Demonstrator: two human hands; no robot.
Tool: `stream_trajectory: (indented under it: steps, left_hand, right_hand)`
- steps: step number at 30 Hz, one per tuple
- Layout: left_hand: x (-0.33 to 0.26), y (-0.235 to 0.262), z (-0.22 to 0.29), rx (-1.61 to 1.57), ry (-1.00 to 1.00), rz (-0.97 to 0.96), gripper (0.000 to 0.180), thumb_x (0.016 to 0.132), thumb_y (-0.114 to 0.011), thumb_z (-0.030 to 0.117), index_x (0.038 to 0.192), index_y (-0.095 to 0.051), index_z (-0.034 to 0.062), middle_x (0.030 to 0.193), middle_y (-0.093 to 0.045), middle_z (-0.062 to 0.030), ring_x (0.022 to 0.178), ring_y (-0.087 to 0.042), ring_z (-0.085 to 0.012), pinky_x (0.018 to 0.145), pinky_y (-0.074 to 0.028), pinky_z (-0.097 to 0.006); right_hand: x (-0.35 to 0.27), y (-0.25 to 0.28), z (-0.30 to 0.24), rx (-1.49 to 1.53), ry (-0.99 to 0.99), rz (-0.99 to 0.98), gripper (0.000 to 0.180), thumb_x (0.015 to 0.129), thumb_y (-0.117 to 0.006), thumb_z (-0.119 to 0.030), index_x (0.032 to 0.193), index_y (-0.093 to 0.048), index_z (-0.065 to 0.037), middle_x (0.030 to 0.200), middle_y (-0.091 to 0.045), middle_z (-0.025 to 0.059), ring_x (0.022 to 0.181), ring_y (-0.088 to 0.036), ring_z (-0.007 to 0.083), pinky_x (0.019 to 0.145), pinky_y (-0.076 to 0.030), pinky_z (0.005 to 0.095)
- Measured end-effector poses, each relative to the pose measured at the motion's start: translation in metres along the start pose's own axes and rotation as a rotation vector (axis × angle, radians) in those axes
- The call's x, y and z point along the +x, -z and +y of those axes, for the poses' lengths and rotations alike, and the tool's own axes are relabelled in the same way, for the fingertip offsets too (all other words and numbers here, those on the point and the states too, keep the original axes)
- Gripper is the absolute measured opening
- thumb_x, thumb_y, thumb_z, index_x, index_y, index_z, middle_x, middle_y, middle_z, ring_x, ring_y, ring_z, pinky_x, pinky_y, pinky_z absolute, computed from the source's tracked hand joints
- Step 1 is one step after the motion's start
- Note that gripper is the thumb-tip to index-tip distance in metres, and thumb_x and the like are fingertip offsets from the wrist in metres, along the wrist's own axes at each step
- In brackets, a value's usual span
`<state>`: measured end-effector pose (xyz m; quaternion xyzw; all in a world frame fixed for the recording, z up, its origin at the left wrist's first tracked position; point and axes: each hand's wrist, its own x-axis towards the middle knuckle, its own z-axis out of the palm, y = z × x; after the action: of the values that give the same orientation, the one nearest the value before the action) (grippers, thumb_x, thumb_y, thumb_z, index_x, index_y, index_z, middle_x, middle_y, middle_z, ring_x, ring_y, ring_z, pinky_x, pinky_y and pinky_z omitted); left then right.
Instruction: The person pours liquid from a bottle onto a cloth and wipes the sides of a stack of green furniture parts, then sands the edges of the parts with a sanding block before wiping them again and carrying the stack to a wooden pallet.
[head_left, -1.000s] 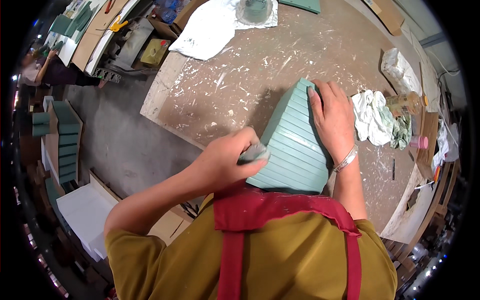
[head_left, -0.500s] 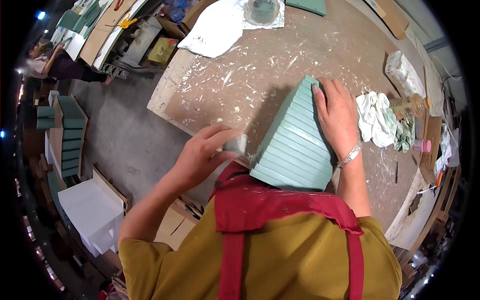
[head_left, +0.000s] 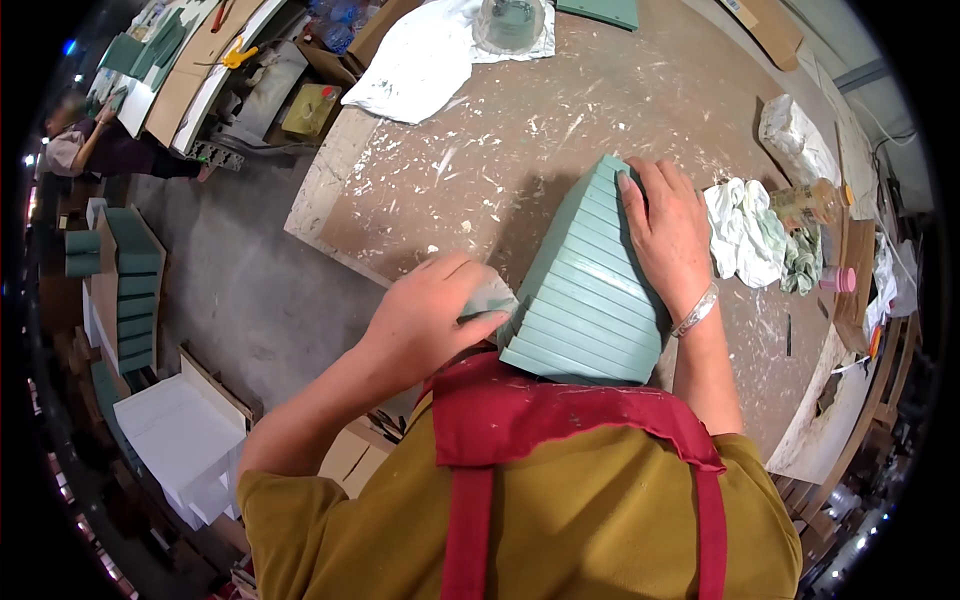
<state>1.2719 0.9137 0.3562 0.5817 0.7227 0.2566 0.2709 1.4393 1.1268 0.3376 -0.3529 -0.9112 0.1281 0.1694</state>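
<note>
A pale green ribbed panel (head_left: 590,290) stands tilted on the paint-spattered round table (head_left: 600,110), its near end toward me. My right hand (head_left: 665,225) lies flat on its upper right edge, a bracelet at the wrist. My left hand (head_left: 430,315) grips a small green-grey sanding pad (head_left: 490,297) pressed against the panel's left side near the bottom.
White and green rags (head_left: 755,235) and a plastic bottle (head_left: 805,205) lie right of the panel. A white cloth (head_left: 420,65) and a glass jar (head_left: 510,22) sit at the far edge. Green pieces are stacked on the floor at left (head_left: 120,290), where another person (head_left: 95,145) works. A white box (head_left: 180,435) stands on the floor.
My left hand with the pad slid away from the panel to the left, then came back against its left side. The right hand stayed on the panel.
</note>
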Motion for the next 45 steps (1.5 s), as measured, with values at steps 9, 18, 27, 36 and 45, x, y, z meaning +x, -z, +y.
stream_trajectory:
  steps: [9, 18, 27, 36, 45]
  left_hand:
    - [0.009, 0.002, -0.013, -0.332, 0.022, -0.068, 0.036, 0.086, -0.069, 0.022, 0.115, -0.061, 0.0041, 0.099, -0.060, -0.0128, 0.092, -0.060, -0.0313, 0.081, -0.048, -0.037]
    - [0.049, -0.016, -0.009, -0.336, -0.235, 0.094, 0.038, 0.085, -0.070, 0.015, 0.119, -0.060, 0.0028, 0.101, -0.058, -0.0108, 0.088, -0.059, -0.0252, 0.077, -0.049, -0.035]
    - [0.096, -0.025, -0.012, -0.271, -0.262, 0.233, 0.034, 0.086, -0.069, 0.025, 0.111, -0.062, 0.0039, 0.095, -0.058, -0.0128, 0.089, -0.058, -0.0314, 0.077, -0.048, -0.037]
    - [0.103, -0.006, -0.023, -0.244, -0.219, 0.032, 0.031, 0.087, -0.068, 0.025, 0.108, -0.063, 0.0022, 0.096, -0.059, -0.0146, 0.092, -0.060, -0.0330, 0.079, -0.049, -0.040]
    - [0.158, -0.021, -0.028, -0.377, -0.253, 0.165, 0.036, 0.087, -0.069, 0.022, 0.115, -0.062, 0.0005, 0.101, -0.061, -0.0136, 0.086, -0.060, -0.0258, 0.077, -0.048, -0.035]
  right_hand:
    - [0.001, -0.001, -0.003, -0.002, -0.006, -0.011, 0.026, 0.094, -0.056, -0.026, 0.109, -0.063, -0.006, 0.095, -0.060, 0.0104, 0.093, -0.057, 0.0311, 0.082, -0.042, 0.0432]
    - [0.006, 0.001, -0.004, -0.005, -0.016, -0.030, 0.025, 0.094, -0.055, -0.024, 0.109, -0.063, -0.005, 0.093, -0.059, 0.0116, 0.090, -0.057, 0.0329, 0.080, -0.042, 0.0423]
    - [0.008, -0.001, -0.005, -0.003, -0.021, -0.035, 0.025, 0.094, -0.055, -0.024, 0.109, -0.063, -0.005, 0.092, -0.058, 0.0116, 0.088, -0.056, 0.0321, 0.079, -0.041, 0.0417]
    - [0.007, 0.000, -0.005, -0.011, -0.033, -0.052, 0.024, 0.094, -0.055, -0.024, 0.109, -0.063, -0.007, 0.091, -0.058, 0.0109, 0.088, -0.056, 0.0313, 0.078, -0.041, 0.0418]
    - [0.009, 0.001, -0.004, -0.015, -0.019, -0.031, 0.025, 0.094, -0.055, -0.024, 0.112, -0.063, -0.008, 0.093, -0.059, 0.0102, 0.089, -0.057, 0.0304, 0.079, -0.041, 0.0416]
